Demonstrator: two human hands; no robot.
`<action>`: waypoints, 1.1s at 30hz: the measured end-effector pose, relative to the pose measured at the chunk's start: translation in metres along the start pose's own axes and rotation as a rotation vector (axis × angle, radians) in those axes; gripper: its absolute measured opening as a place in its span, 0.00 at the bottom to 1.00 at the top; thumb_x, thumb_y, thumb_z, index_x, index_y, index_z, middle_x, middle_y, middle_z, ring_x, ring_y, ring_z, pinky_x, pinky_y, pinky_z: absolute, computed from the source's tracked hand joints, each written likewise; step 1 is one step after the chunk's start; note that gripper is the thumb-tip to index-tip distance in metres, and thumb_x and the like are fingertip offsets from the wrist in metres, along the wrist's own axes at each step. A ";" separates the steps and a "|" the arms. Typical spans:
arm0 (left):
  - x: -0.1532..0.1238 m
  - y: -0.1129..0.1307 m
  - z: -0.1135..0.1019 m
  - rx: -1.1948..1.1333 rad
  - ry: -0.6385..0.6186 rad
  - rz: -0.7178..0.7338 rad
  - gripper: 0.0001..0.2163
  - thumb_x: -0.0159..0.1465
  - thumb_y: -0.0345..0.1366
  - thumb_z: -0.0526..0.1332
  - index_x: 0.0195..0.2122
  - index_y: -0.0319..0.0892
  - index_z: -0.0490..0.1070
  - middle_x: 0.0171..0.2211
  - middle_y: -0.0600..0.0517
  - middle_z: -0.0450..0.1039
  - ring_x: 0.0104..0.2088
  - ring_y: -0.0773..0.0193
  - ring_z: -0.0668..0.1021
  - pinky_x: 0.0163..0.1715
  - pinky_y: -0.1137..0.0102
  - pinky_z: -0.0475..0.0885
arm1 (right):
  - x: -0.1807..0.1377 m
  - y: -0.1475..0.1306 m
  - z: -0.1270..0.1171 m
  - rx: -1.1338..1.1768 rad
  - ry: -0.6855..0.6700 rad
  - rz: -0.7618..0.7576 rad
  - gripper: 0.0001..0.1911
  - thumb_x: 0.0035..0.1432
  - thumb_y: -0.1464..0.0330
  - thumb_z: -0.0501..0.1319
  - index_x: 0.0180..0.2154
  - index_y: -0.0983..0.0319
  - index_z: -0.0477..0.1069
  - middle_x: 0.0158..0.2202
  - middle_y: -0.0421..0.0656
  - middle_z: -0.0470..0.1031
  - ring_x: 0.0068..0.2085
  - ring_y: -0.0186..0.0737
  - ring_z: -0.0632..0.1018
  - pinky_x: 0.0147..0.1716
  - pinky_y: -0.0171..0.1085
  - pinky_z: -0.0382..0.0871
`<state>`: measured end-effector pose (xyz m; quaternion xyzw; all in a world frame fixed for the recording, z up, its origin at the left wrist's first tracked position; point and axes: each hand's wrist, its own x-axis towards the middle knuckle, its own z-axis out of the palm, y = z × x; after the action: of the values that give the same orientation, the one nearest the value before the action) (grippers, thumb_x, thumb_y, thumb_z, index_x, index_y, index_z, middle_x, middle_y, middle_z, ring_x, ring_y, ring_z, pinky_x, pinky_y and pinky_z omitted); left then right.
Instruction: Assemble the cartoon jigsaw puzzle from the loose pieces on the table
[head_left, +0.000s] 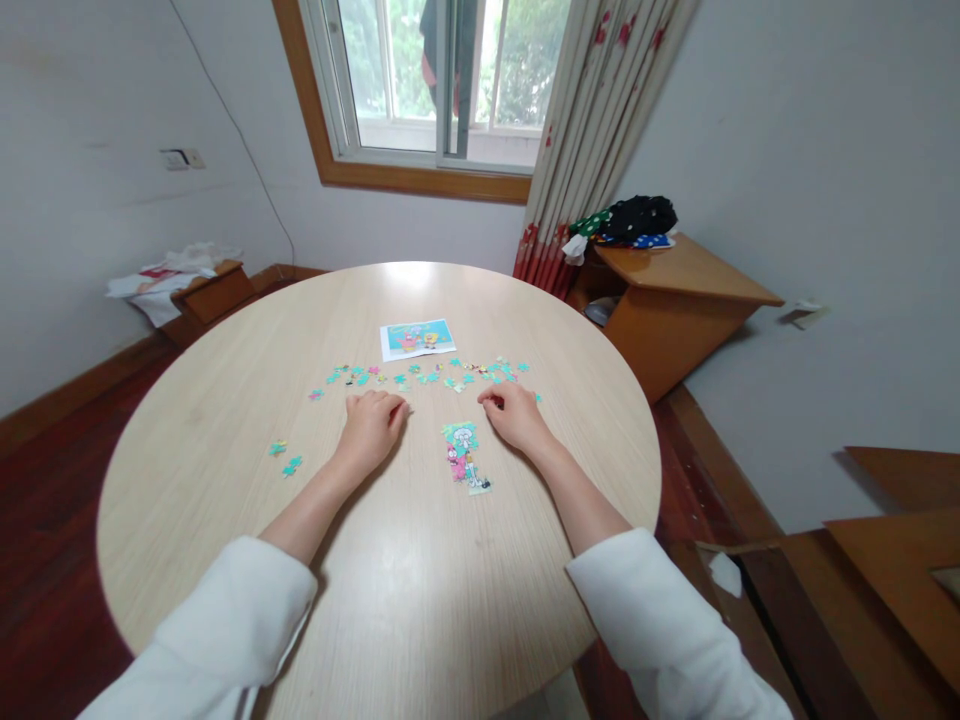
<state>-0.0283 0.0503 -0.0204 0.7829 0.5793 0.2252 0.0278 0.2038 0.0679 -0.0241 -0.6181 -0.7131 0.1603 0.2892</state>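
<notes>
Though partly built, the puzzle (462,460) points lengthwise toward the window (409,85).

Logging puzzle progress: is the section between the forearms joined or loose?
Joined: the puzzle section forms one continuous picture on the table, apart from the scattered pieces.

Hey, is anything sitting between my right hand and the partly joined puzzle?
Nothing visible: only bare tabletop separates your right hand from the puzzle. The row of loose pieces lies farther from you, and your left hand is on the puzzle's other side.
</notes>
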 end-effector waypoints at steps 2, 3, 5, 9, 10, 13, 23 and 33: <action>0.000 0.000 -0.001 -0.033 0.003 -0.015 0.15 0.64 0.35 0.49 0.28 0.41 0.74 0.29 0.46 0.77 0.33 0.55 0.76 0.39 0.61 0.61 | -0.001 -0.001 -0.001 0.000 -0.002 0.002 0.12 0.55 0.75 0.54 0.30 0.59 0.76 0.34 0.42 0.77 0.38 0.39 0.74 0.44 0.41 0.62; 0.001 0.000 -0.002 -0.072 0.009 -0.032 0.14 0.63 0.35 0.49 0.28 0.41 0.74 0.27 0.46 0.77 0.31 0.57 0.76 0.38 0.62 0.62 | -0.001 -0.002 -0.001 0.004 -0.002 0.001 0.12 0.55 0.75 0.54 0.30 0.59 0.76 0.34 0.42 0.77 0.38 0.39 0.74 0.44 0.42 0.62; 0.000 0.002 -0.004 -0.184 0.036 -0.079 0.14 0.62 0.36 0.50 0.27 0.41 0.74 0.26 0.47 0.77 0.28 0.59 0.76 0.35 0.65 0.64 | -0.001 -0.002 -0.001 0.026 0.000 -0.002 0.12 0.55 0.75 0.54 0.30 0.60 0.76 0.34 0.42 0.77 0.38 0.39 0.75 0.44 0.41 0.62; -0.001 0.007 -0.007 -0.422 0.080 -0.166 0.12 0.60 0.38 0.52 0.25 0.41 0.72 0.23 0.50 0.76 0.26 0.61 0.76 0.31 0.69 0.67 | -0.001 -0.003 0.000 0.111 0.012 -0.017 0.11 0.54 0.75 0.55 0.31 0.60 0.76 0.33 0.42 0.77 0.36 0.38 0.74 0.42 0.39 0.64; -0.001 0.008 -0.008 -0.482 0.080 -0.177 0.12 0.60 0.38 0.52 0.25 0.41 0.71 0.23 0.51 0.76 0.26 0.61 0.76 0.31 0.69 0.68 | -0.002 -0.003 0.000 0.138 0.014 -0.027 0.11 0.53 0.75 0.55 0.31 0.61 0.76 0.33 0.42 0.77 0.35 0.37 0.74 0.41 0.38 0.65; -0.003 0.011 -0.006 -0.647 0.052 -0.179 0.11 0.59 0.40 0.54 0.25 0.41 0.71 0.24 0.50 0.77 0.29 0.61 0.78 0.34 0.69 0.70 | -0.003 -0.005 -0.001 0.214 0.015 -0.067 0.11 0.53 0.74 0.55 0.32 0.61 0.76 0.31 0.42 0.76 0.33 0.36 0.73 0.38 0.36 0.66; -0.005 0.007 -0.004 -0.475 0.001 -0.072 0.11 0.60 0.40 0.55 0.29 0.42 0.74 0.31 0.48 0.80 0.33 0.57 0.79 0.37 0.65 0.70 | -0.003 -0.005 0.001 0.289 0.014 -0.108 0.10 0.52 0.75 0.56 0.30 0.61 0.76 0.32 0.42 0.76 0.33 0.36 0.74 0.38 0.37 0.66; -0.006 -0.003 0.001 -0.221 0.070 0.028 0.09 0.62 0.36 0.56 0.33 0.41 0.76 0.31 0.47 0.79 0.33 0.56 0.77 0.36 0.65 0.68 | -0.003 -0.003 0.003 0.288 -0.013 -0.088 0.10 0.52 0.74 0.56 0.31 0.62 0.75 0.29 0.42 0.75 0.31 0.35 0.72 0.35 0.36 0.65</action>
<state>-0.0322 0.0464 -0.0245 0.7748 0.5404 0.3154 0.0906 0.2001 0.0650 -0.0253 -0.5374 -0.7109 0.2523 0.3770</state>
